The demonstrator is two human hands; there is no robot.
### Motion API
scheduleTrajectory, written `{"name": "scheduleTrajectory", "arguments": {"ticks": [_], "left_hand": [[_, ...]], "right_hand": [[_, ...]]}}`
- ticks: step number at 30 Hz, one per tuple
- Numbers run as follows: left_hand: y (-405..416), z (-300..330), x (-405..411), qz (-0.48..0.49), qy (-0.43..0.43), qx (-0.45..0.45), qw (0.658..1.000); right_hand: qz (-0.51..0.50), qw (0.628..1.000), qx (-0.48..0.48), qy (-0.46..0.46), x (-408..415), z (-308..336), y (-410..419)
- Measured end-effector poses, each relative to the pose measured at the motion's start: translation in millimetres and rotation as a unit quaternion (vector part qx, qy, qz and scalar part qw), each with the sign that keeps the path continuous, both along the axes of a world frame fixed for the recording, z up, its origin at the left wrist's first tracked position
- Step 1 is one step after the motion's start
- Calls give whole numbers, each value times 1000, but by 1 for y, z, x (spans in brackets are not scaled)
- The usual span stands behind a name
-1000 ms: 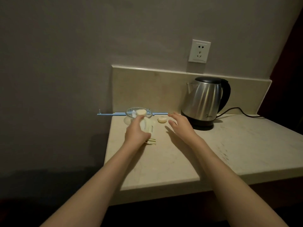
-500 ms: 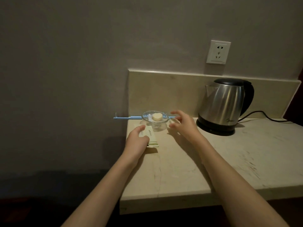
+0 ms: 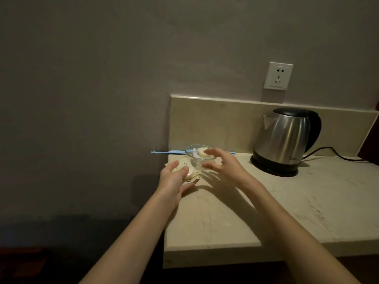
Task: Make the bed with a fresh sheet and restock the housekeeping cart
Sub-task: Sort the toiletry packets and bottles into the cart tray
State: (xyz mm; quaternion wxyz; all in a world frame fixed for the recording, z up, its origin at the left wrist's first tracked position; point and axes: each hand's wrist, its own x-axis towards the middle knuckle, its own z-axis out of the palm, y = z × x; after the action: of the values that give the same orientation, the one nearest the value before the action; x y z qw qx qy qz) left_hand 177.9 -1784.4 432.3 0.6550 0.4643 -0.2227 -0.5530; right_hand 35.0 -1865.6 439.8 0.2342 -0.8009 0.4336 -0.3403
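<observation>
The small glass bowl (image 3: 200, 157) at the back of the tabletop (image 3: 266, 212) looks light, slippery and fragile, so the open right hand (image 3: 223, 167) should take its rim, while the left hand (image 3: 174, 177) holds thin packets (image 3: 189, 171).
</observation>
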Motion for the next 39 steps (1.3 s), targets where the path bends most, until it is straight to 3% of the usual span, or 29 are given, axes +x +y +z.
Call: {"name": "scheduleTrajectory", "arguments": {"ticks": [5, 13, 20, 27, 33, 39], "left_hand": [[-3, 2, 20, 4, -44, -17, 999], [-3, -3, 30, -1, -57, -44, 997], [11, 3, 37, 10, -40, -68, 997], [74, 3, 51, 1, -77, -61, 995], [181, -7, 87, -5, -87, -35, 996], [315, -26, 140, -17, -130, -17, 991]], "right_hand": [[-112, 993, -14, 29, 6, -1, -49], [-143, 984, 34, 105, 29, -4, -90], [-171, 978, -48, 109, 31, 11, -74], [-86, 991, -80, 58, 33, 21, 49], [-36, 995, -88, 37, 64, 0, 189], [-56, 997, -48, 28, 113, -44, 328]]}}
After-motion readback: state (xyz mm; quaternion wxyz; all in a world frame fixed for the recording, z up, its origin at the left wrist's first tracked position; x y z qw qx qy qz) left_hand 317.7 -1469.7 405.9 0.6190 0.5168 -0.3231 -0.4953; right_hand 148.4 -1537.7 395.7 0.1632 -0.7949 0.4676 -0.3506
